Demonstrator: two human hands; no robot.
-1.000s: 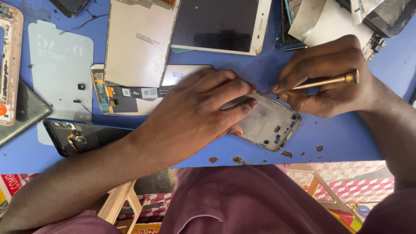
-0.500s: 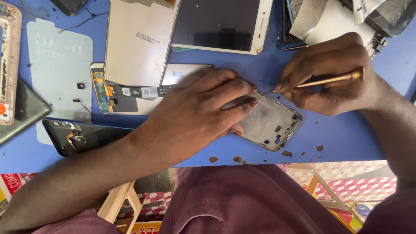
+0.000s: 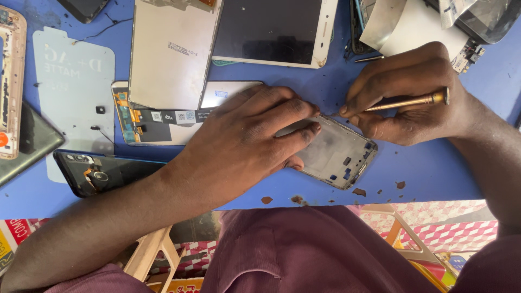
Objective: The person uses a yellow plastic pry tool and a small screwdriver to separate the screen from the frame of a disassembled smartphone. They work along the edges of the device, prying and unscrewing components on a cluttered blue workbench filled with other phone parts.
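Observation:
A silver phone frame (image 3: 339, 152) lies flat near the front edge of the blue table (image 3: 434, 173). My left hand (image 3: 247, 141) presses down on its left part, fingers spread over it. My right hand (image 3: 407, 95) grips a brass-coloured screwdriver (image 3: 407, 101), held almost level, its tip hidden behind my fingers at the frame's upper corner. Both hands nearly touch above the frame.
Phone parts crowd the table: a white-rimmed dark screen (image 3: 271, 30), a grey display back (image 3: 171, 54), a pale protector sheet (image 3: 73, 81), a black phone back (image 3: 97, 171) and another phone frame (image 3: 11, 81) at far left. Chipped paint spots dot the front edge.
My right hand with the screwdriver has shifted slightly. My left hand stays pressed on the frame.

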